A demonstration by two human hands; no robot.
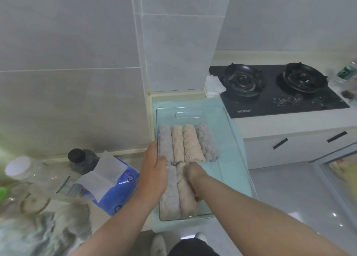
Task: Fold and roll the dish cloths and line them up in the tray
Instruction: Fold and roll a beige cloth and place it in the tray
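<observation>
A clear plastic tray lies on a pale green mat on the counter. Several rolled dish cloths, grey and beige, lie side by side in its far row. In the near row lie a grey roll and a beige roll. My left hand rests over the tray's left wall, fingers on the grey roll's far end. My right hand presses down on the beige roll's far end, its fingers mostly hidden.
A blue tissue pack and a dark jar sit left of the tray, with glass jars further left. A pile of unfolded cloths lies at bottom left. The gas hob is at right.
</observation>
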